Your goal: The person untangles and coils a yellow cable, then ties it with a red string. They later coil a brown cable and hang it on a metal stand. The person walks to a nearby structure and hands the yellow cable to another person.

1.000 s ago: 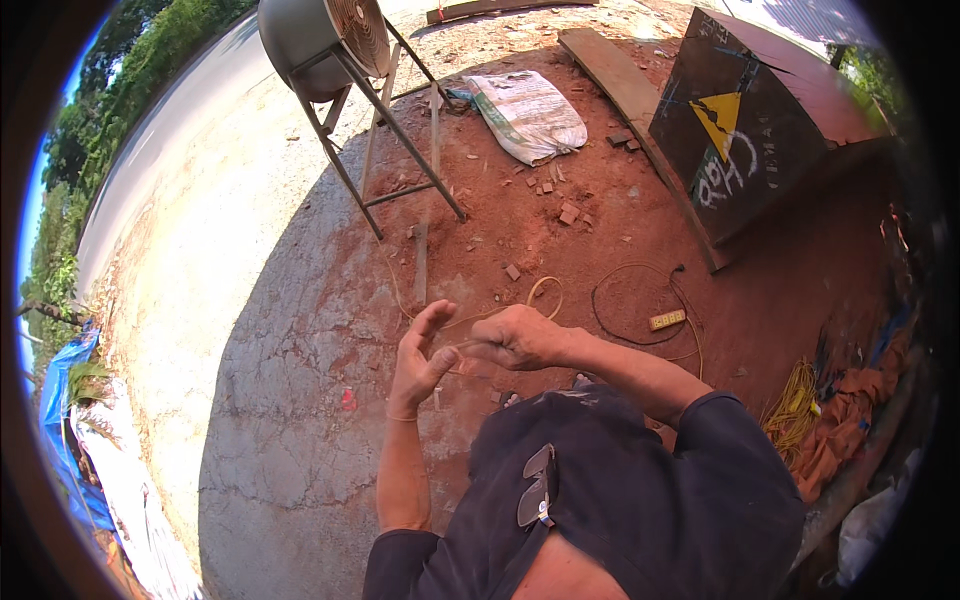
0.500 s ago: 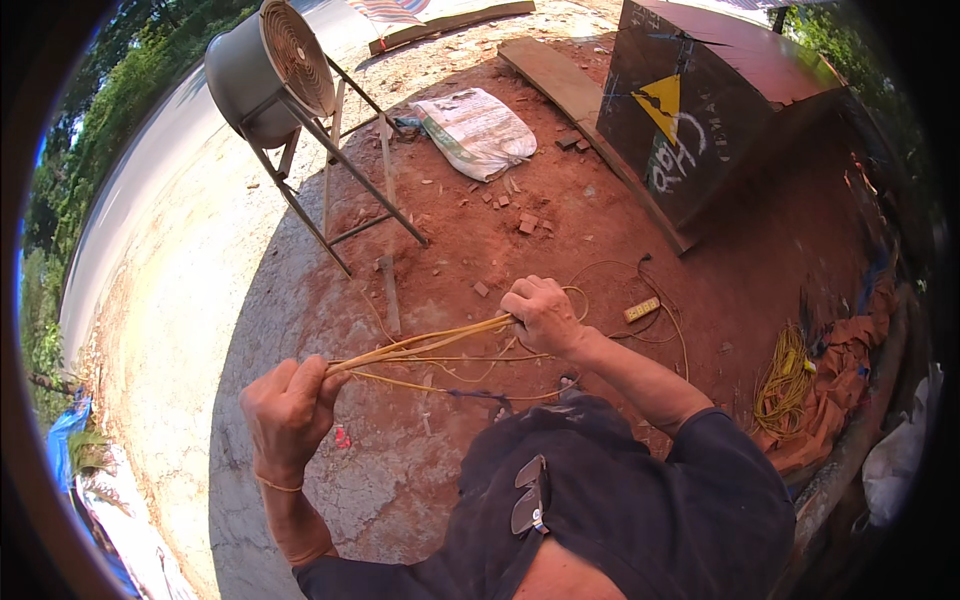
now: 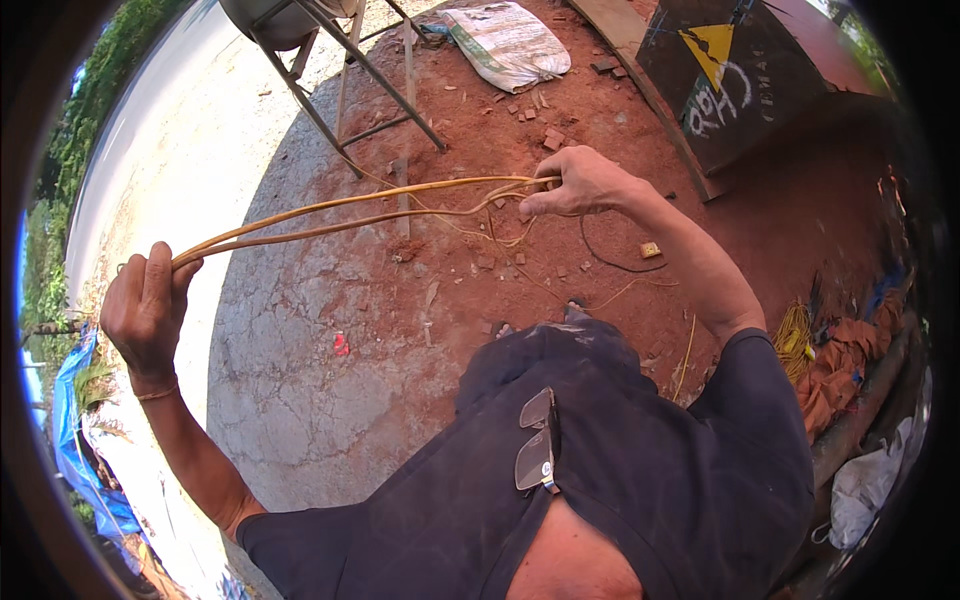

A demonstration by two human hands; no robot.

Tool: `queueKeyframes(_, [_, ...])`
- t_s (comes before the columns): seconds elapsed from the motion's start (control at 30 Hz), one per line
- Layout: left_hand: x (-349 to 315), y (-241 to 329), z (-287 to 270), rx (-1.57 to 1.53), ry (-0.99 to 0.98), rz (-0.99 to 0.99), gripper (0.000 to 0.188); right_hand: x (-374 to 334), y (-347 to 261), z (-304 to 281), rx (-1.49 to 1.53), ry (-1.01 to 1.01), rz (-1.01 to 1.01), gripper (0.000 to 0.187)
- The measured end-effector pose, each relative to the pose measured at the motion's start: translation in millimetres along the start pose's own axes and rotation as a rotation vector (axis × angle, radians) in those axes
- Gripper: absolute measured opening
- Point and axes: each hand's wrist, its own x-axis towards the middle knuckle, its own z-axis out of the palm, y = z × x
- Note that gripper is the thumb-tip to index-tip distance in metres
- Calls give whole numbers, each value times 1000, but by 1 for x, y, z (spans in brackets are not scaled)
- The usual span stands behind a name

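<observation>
Strands of yellow electrical cable (image 3: 400, 188) stretch between my two hands, at about chest height over the ground. My left hand (image 3: 145, 305), out at the left, is closed round one end of the bundle. My right hand (image 3: 585, 182) holds the other end between thumb and bent fingers. Thinner loose cord (image 3: 520, 240) hangs below the bundle and trails over the soil. Beside my right forearm lies a yellow socket strip (image 3: 650, 249), mostly covered by the arm, with a dark cord (image 3: 610, 262) curving near it.
A drum-shaped fan on a metal stand (image 3: 385, 80) stands ahead. Behind it lies a white sack (image 3: 508, 45). A dark metal box (image 3: 735, 90) stands far right, near brick pieces (image 3: 553, 139). At right are coiled yellow cable (image 3: 795, 345) and brown sheeting (image 3: 845, 385); blue tarp (image 3: 75, 430) lies left.
My hands have spread farther apart, drawing the cable strands out longer. The left hand went outward to the left; the right went up and slightly right. The view has tilted down.
</observation>
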Motion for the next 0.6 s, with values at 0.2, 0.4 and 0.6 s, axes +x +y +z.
queueKeyframes(0.2, [-54,-39,14,36,-13,-274,20,13,53,-35,1184,523,217,14])
queueKeyframes(0.4, [-65,-30,43,-22,24,-542,19,20,64,-27,1134,460,420,26])
queueKeyframes(0.6, [22,-15,-13,-285,-19,-322,20,26,-31,-8,-13,288,-67,94])
